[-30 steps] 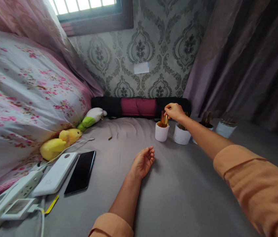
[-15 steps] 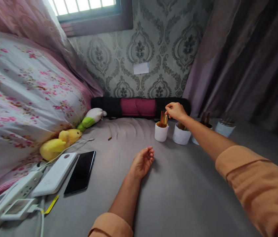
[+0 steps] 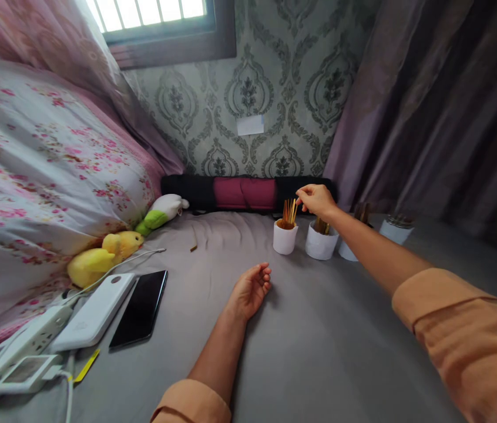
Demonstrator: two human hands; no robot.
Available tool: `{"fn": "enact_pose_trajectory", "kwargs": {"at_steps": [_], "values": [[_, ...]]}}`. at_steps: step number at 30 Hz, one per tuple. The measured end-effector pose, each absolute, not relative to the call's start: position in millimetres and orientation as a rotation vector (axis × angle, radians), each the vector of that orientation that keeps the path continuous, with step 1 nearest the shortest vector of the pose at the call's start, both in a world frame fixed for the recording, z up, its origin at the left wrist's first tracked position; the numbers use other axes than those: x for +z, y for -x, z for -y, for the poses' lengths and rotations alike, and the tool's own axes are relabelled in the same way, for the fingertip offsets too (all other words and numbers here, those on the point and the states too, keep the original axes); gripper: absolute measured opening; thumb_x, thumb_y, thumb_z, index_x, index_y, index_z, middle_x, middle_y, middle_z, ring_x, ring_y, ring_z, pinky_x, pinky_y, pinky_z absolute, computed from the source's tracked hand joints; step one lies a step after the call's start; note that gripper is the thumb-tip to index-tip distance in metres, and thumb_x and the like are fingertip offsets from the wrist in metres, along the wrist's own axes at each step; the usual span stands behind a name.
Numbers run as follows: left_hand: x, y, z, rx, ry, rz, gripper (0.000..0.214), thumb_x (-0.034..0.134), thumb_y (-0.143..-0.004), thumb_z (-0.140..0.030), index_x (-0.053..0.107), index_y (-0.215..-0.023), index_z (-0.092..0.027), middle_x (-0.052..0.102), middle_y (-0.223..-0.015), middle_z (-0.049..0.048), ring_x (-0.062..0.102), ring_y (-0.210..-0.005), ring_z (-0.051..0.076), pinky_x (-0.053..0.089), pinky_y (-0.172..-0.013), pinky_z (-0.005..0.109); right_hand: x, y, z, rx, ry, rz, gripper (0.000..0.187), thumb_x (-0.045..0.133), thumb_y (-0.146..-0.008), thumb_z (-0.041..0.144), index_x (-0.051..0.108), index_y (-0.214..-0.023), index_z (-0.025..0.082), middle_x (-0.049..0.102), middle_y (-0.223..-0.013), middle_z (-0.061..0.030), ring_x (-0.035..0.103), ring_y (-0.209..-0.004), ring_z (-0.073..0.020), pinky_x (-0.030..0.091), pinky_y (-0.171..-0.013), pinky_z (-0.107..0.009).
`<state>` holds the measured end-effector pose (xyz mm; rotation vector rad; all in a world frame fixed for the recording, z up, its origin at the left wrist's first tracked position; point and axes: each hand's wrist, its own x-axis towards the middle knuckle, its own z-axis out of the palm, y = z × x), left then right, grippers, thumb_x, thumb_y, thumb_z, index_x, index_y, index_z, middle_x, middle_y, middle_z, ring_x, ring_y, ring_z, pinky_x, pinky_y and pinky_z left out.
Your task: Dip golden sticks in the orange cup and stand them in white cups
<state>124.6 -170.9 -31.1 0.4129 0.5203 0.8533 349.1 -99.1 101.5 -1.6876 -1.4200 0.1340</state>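
My right hand (image 3: 316,200) reaches to the back with thumb and forefinger pinched together beside the tops of thin gold-coloured sticks (image 3: 289,212). The rightmost stick seems to meet the fingertips. These sticks stand in a small white cup (image 3: 285,241). Just right of it is a second white cup (image 3: 321,245) with gold-brown sticks, partly behind my right hand and wrist. On the grey sheet (image 3: 301,352), nearer to me, my left hand (image 3: 252,289) rests palm sideways, its fingers loosely curled and holding nothing.
Further right are a third white cup (image 3: 348,251), partly behind my forearm, and a fourth (image 3: 395,232). One stick (image 3: 193,248) lies on the sheet. Leftward are a black phone (image 3: 139,308), white power bank (image 3: 94,311), power strip (image 3: 19,352) and plush toys (image 3: 92,264).
The whole view has shifted slightly. My right hand stays pinched by the gold-coloured sticks, and my left hand keeps resting on the sheet.
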Motion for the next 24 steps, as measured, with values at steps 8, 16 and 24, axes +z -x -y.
{"fn": "enact_pose_trajectory", "kwargs": {"at_steps": [8,16,24], "values": [[-30.5,-124.1,171.5,0.856,-0.419,-0.528,0.01,0.051,-0.076,-0.014,0.057,-0.082,-0.008,0.057,-0.069,0.0046,0.05,-0.055,0.006,0.039,-0.048,0.016,95.0,-350.8,113.2,0.24,1.632,1.352,0.026,0.043,-0.082,0.032,0.061,-0.081,0.013,0.066,-0.072,-0.0059,0.049,-0.04,-0.0037,0.034,-0.034,-0.012],[-31.8,-123.5,170.3,0.851,-0.416,-0.514,0.01,0.05,-0.077,-0.014,0.057,-0.082,-0.008,0.057,-0.069,0.0049,0.05,-0.055,0.006,0.04,-0.048,0.016,92.7,-352.1,128.0,0.359,1.599,1.244,0.028,0.044,-0.081,0.036,0.059,-0.075,0.013,0.062,-0.068,-0.0056,0.049,-0.042,-0.0045,0.033,-0.035,-0.013],[-30.1,-122.9,171.6,0.849,-0.412,-0.522,0.01,0.05,-0.077,-0.014,0.057,-0.082,-0.009,0.057,-0.069,0.0049,0.05,-0.055,0.006,0.04,-0.048,0.016,86.3,-348.7,145.0,0.508,1.542,1.111,0.029,0.043,-0.082,0.036,0.054,-0.066,0.014,0.054,-0.058,-0.0024,0.047,-0.041,-0.0048,0.033,-0.035,-0.014]]}}
